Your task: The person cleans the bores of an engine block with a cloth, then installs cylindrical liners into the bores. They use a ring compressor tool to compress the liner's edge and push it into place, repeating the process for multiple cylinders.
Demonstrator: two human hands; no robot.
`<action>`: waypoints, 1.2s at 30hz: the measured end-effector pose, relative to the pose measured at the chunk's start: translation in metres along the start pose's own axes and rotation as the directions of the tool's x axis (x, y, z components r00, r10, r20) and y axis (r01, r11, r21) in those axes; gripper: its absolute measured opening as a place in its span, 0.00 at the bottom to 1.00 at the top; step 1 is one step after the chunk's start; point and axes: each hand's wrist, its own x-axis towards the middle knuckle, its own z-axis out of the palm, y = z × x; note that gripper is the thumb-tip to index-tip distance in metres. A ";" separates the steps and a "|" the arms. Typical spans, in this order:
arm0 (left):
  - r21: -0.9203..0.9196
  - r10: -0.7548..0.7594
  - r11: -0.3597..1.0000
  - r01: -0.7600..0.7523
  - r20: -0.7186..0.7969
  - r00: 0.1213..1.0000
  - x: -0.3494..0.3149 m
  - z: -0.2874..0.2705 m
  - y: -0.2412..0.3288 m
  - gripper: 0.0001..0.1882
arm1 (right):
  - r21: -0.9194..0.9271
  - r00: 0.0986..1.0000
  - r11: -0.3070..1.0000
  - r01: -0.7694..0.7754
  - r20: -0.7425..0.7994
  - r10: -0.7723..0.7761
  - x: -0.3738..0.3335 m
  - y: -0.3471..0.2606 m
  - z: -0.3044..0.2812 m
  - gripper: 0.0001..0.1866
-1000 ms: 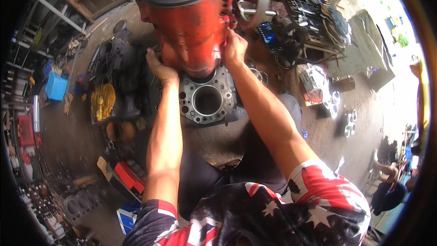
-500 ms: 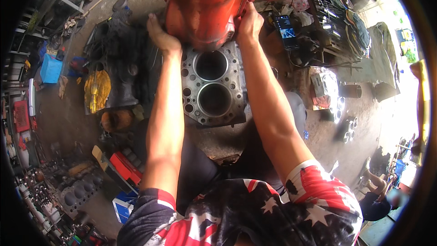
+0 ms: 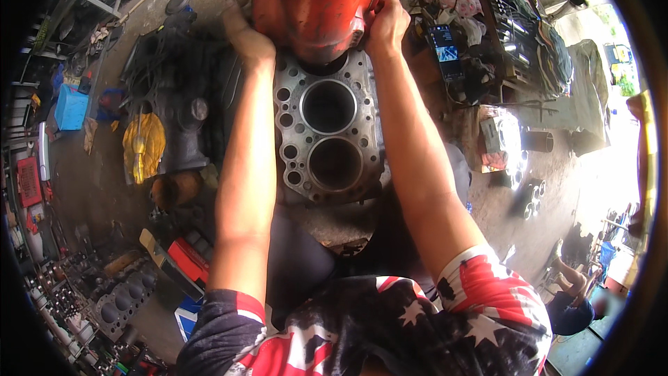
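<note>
A heavy red cast-metal machine (image 3: pixel 313 7), which looks like a cylinder boring machine, stands over the far part of a grey engine block (image 3: pixel 289 136). My left hand (image 3: pixel 247 38) presses against its left side, thumb up, the other fingers hidden. My right hand (image 3: pixel 390 24) is wrapped around its lower right side. Two open cylinder bores show on the block's flat top face: a nearer bore (image 3: pixel 335 163) and a farther bore (image 3: pixel 329 106). Beyond them the edge of another bore peeks out under the machine. The block lies between my knees.
Left of the block stand dark engine parts with a yellow cloth (image 3: pixel 144 143). A phone (image 3: pixel 445 52) with a lit screen is at the right, by a rack of tools (image 3: pixel 511 35). Boxes, including a red box (image 3: pixel 188 259), lie at lower left. Another person (image 3: pixel 570 306) sits at far right.
The red machine has slid a little farther from me along the block, uncovering the edge of another bore. Both hands have gone with it.
</note>
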 end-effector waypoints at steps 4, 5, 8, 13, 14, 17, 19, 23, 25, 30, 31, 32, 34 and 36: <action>0.448 0.126 0.885 -0.130 0.040 0.991 -0.010 0.007 0.028 0.32 | -0.037 1.000 0.999 0.017 0.016 -0.017 0.013 0.002 -0.003 0.19; 0.573 0.140 0.808 -0.135 0.035 0.990 -0.017 0.005 0.040 0.32 | -0.055 1.000 0.998 0.025 0.009 -0.025 0.017 0.003 -0.003 0.19; 0.674 0.088 0.730 -0.118 0.078 0.993 -0.025 -0.014 0.082 0.32 | -0.391 1.000 0.920 -0.003 0.010 0.007 0.034 -0.002 -0.013 0.22; 0.726 0.095 0.684 -0.075 0.014 0.995 0.017 -0.117 0.161 0.32 | -0.811 0.968 0.585 0.007 0.153 0.200 0.035 -0.064 -0.068 0.28; 0.688 0.053 0.725 -0.044 0.009 0.999 0.028 -0.148 0.180 0.29 | -0.859 0.916 0.509 0.054 0.246 0.317 0.031 -0.087 -0.084 0.25; 0.757 0.082 0.653 -0.038 -0.020 0.996 0.050 -0.242 0.234 0.24 | -0.718 0.734 0.626 0.305 0.596 0.325 -0.012 -0.143 -0.155 0.22; 0.889 0.132 0.458 0.000 -0.069 0.989 0.053 -0.297 0.258 0.23 | -0.714 0.720 0.623 0.320 0.611 0.329 -0.045 -0.157 -0.215 0.22; 0.978 0.049 0.190 0.089 -0.100 0.994 0.008 -0.372 0.252 0.20 | -0.682 0.684 0.538 -0.496 0.075 0.726 -0.108 -0.111 -0.348 0.17; 0.986 0.087 0.162 0.027 -0.041 0.995 -0.023 -0.382 0.233 0.19 | -0.694 0.694 0.496 -0.522 -0.008 0.720 -0.142 -0.085 -0.406 0.16; 0.974 -0.007 -0.205 -0.099 0.100 0.995 -0.034 -0.357 0.207 0.30 | -0.707 0.648 0.353 -0.613 -0.194 0.736 -0.231 -0.050 -0.480 0.15; 0.971 -0.113 -0.228 -0.070 0.045 0.993 -0.027 -0.351 0.206 0.32 | -0.702 0.644 0.349 -0.621 -0.202 0.738 -0.245 -0.045 -0.484 0.14; 0.948 -0.199 -0.317 0.010 -0.077 0.977 -0.020 -0.344 0.202 0.37 | -0.700 0.639 0.346 -0.625 -0.204 0.742 -0.258 -0.041 -0.485 0.14; 0.910 -0.245 -0.399 0.116 -0.227 0.943 -0.010 -0.341 0.198 0.43 | -0.699 0.629 0.338 -0.630 -0.204 0.750 -0.276 -0.033 -0.481 0.14; 0.953 -0.350 -0.162 0.257 -0.299 0.888 0.000 -0.349 0.194 0.30 | -0.701 0.627 0.338 -0.628 -0.198 0.754 -0.289 -0.029 -0.475 0.13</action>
